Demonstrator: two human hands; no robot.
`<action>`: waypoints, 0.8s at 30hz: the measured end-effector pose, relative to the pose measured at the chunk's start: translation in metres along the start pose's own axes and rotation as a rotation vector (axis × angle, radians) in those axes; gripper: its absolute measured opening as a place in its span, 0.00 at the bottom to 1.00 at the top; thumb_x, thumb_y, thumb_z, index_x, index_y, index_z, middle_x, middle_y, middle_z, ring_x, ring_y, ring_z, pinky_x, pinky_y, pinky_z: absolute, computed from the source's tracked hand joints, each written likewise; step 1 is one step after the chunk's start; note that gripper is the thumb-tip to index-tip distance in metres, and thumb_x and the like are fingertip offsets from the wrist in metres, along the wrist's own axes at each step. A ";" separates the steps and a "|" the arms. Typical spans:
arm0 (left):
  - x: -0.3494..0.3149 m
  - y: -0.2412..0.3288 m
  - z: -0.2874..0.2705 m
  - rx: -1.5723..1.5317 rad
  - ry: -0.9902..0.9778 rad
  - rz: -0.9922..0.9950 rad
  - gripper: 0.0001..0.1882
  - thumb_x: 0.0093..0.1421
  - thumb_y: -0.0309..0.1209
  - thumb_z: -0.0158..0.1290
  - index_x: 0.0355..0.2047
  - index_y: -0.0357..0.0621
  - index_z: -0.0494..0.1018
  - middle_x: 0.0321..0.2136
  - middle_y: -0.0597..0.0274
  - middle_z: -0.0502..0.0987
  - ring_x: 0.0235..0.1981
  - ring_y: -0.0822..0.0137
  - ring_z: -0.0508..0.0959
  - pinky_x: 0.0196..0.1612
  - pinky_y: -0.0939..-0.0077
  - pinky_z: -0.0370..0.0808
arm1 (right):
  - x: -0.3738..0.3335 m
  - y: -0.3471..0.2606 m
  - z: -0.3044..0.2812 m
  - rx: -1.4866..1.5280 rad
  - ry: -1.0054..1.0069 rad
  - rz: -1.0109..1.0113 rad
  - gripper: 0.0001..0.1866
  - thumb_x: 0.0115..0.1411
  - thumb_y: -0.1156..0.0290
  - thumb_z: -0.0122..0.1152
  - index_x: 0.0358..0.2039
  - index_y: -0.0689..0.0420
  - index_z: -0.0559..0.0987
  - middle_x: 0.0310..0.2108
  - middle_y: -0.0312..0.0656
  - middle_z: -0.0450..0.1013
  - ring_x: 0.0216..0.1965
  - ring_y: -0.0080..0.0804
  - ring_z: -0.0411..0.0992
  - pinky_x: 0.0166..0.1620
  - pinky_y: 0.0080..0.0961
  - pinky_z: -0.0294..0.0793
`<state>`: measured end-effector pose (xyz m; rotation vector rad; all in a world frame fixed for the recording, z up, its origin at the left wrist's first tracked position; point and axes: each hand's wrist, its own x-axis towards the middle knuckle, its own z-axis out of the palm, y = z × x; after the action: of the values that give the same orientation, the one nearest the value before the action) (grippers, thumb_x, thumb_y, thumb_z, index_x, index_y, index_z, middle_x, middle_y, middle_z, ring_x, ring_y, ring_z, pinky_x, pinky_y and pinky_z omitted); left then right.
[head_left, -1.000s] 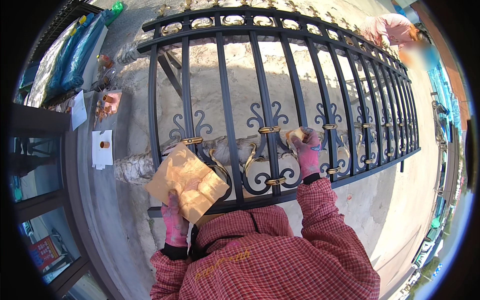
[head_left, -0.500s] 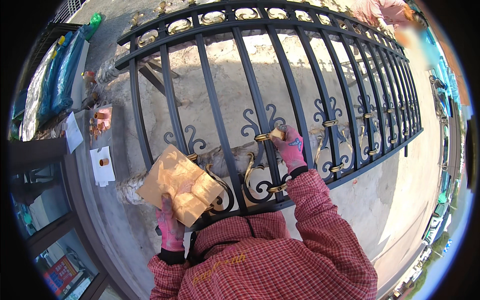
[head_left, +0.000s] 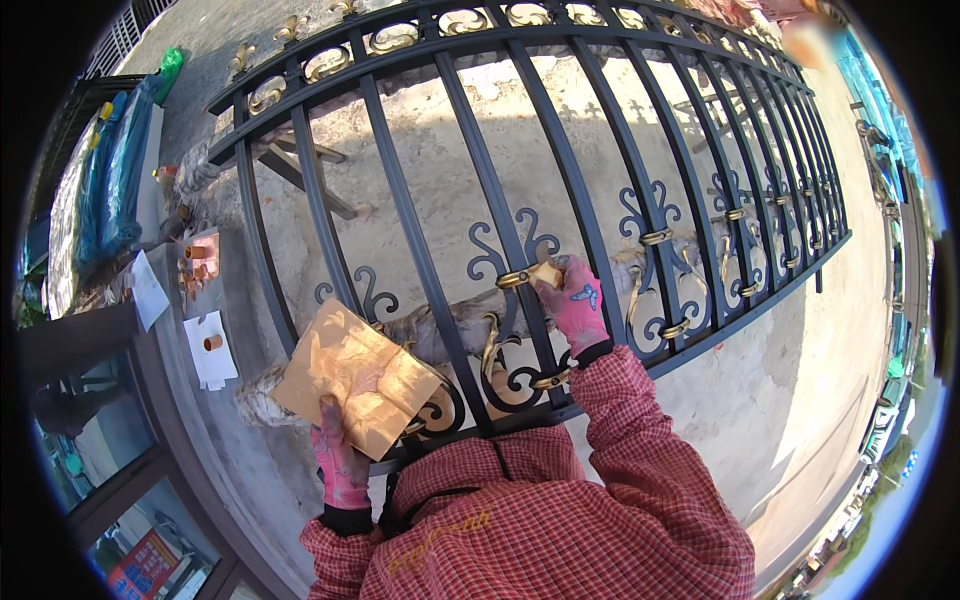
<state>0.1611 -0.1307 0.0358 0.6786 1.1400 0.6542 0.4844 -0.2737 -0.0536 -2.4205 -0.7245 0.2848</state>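
In my pink-gloved left hand (head_left: 341, 465) is a square piece of cardboard (head_left: 345, 345) with gold paint smeared over its middle, the thumb lying on its upper face. My right hand (head_left: 580, 308), gloved in pink too, pinches a small gold-stained sponge (head_left: 545, 273). The sponge is against the right side of a gold collar (head_left: 514, 280) on one upright bar of a black metal fence panel (head_left: 390, 180). Black scrolls (head_left: 486, 250) curl above that collar, and gold-tinted ones (head_left: 492, 345) curve below it. The fingertips behind the sponge are partly hidden.
A rough log (head_left: 425, 325) runs under the panel. To the left, small brown cups (head_left: 212, 343) stand on paper sheets beside a glass door (head_left: 150, 530). Blue plastic-wrapped goods (head_left: 125, 170) lie farther back. Another person's sleeve (head_left: 745, 8) shows at the far right.
The whole view has shifted slightly. My right hand stays at the same collar with the sponge, turned a little, and my left hand still holds the cardboard.
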 end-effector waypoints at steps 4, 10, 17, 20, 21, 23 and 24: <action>0.000 -0.002 0.002 0.002 0.014 0.034 0.31 0.60 0.44 0.53 0.56 0.37 0.58 0.51 0.55 0.67 0.49 0.63 0.72 0.50 0.67 0.73 | 0.004 0.009 -0.004 0.377 0.025 0.308 0.17 0.49 0.74 0.65 0.40 0.62 0.74 0.32 0.46 0.76 0.31 0.31 0.75 0.34 0.24 0.74; -0.001 -0.003 0.006 -0.005 0.004 0.025 0.32 0.59 0.44 0.54 0.56 0.37 0.58 0.51 0.54 0.68 0.48 0.62 0.73 0.49 0.66 0.74 | 0.013 0.028 -0.002 0.508 0.021 0.361 0.18 0.51 0.74 0.64 0.43 0.63 0.74 0.32 0.43 0.76 0.30 0.26 0.74 0.35 0.21 0.73; -0.001 -0.005 0.004 0.007 -0.002 0.041 0.32 0.60 0.44 0.53 0.56 0.37 0.59 0.51 0.55 0.68 0.48 0.63 0.73 0.49 0.67 0.74 | 0.012 0.009 -0.008 0.528 -0.009 0.343 0.19 0.50 0.74 0.64 0.45 0.62 0.74 0.31 0.42 0.76 0.28 0.25 0.74 0.33 0.20 0.73; 0.001 -0.006 0.002 0.030 0.006 0.047 0.31 0.60 0.45 0.53 0.56 0.37 0.59 0.50 0.55 0.68 0.49 0.63 0.72 0.50 0.67 0.73 | 0.008 0.025 0.009 0.492 0.043 0.237 0.20 0.49 0.73 0.66 0.43 0.61 0.73 0.32 0.44 0.76 0.28 0.26 0.74 0.33 0.21 0.73; 0.001 -0.005 0.002 0.017 0.005 0.031 0.31 0.60 0.44 0.52 0.56 0.37 0.59 0.50 0.55 0.67 0.49 0.63 0.72 0.50 0.67 0.73 | 0.006 0.016 0.004 0.442 0.057 0.233 0.20 0.49 0.72 0.66 0.43 0.61 0.73 0.31 0.44 0.76 0.28 0.27 0.74 0.33 0.21 0.73; -0.002 -0.002 0.002 -0.002 0.008 -0.003 0.30 0.61 0.43 0.52 0.56 0.37 0.58 0.51 0.55 0.67 0.49 0.63 0.72 0.50 0.67 0.73 | 0.004 0.012 0.002 0.460 0.068 0.256 0.19 0.47 0.73 0.67 0.40 0.60 0.73 0.31 0.44 0.75 0.29 0.32 0.75 0.34 0.22 0.73; -0.003 -0.002 0.001 0.001 0.014 0.002 0.29 0.61 0.43 0.51 0.56 0.38 0.58 0.51 0.56 0.67 0.49 0.63 0.72 0.50 0.67 0.73 | 0.003 0.013 0.004 0.379 0.024 0.200 0.20 0.46 0.73 0.67 0.40 0.60 0.73 0.32 0.45 0.75 0.30 0.33 0.75 0.34 0.23 0.74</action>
<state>0.1613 -0.1341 0.0361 0.6764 1.1530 0.6613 0.4910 -0.2789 -0.0648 -2.1285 -0.3754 0.4299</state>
